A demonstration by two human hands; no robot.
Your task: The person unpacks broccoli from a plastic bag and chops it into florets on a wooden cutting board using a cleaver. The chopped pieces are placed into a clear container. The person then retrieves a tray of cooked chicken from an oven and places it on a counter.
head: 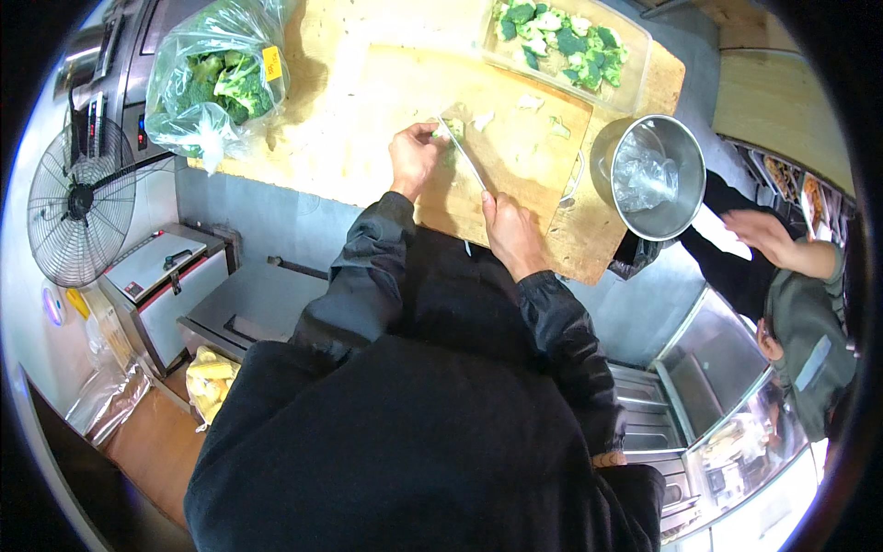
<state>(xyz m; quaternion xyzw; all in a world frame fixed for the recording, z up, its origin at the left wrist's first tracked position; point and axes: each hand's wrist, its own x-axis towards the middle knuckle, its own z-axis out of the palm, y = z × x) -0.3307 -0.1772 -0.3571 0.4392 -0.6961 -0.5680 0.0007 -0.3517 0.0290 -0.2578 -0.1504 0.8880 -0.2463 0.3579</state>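
My right hand point(512, 231) is closed around the handle of a knife point(463, 154), whose blade points up and left over a wooden cutting board point(510, 165). The blade's far end lies at a small piece of broccoli point(452, 128), which the fingers of my left hand point(417, 157) hold on the board. A few pale scraps point(483, 121) lie to the right of it. Beyond the board, a clear plastic container point(635, 96) holds cut broccoli florets point(571, 43). A clear plastic bag point(176, 69) with broccoli heads point(238, 86) rests at the table's far left.
A metal pot point(698, 148) with crumpled clear plastic point(643, 172) inside stands right of the board. A co-worker's hand point(759, 231) and sleeve are at the far right. On the left are a wall fan point(81, 200) and a metal chest point(259, 303).
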